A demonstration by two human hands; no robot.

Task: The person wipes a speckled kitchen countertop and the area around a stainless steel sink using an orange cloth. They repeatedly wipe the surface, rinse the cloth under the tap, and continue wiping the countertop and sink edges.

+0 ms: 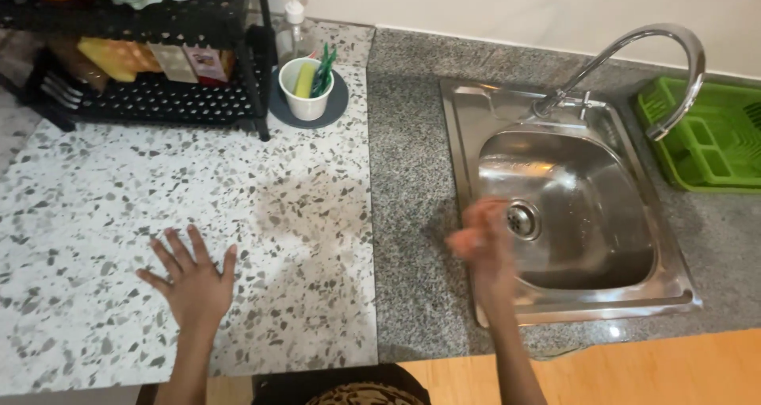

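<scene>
**Hands apart at the sink, both holding nothing**

Fingers spread wide, the left hand [193, 282] lies palm-down and flat on the pale speckled countertop [95, 199], holding nothing; the splayed, pressed-down pose looks like a brace or a wipe across the surface, though which of the two cannot be told. The right hand [479, 242] is a blur over the left rim of the steel sink [571, 199], just beside the drain [521, 219]. It appears loosely curled and empty, but the blur hides how far the fingers are open. Hovering over the basin suggests it is kept there so anything shed falls into the sink rather than onto the darker granite strip [408, 175] between the two surfaces.

The curved tap [658, 56] arcs over the basin's far right; no water shows. A green dish rack [709, 135] sits at the sink's right, handy for draining. Behind the left hand, well apart, a white cup [305, 88] of utensils stands on a dark round mat next to a pump bottle [295, 24] and a black shelf [158, 64].
</scene>
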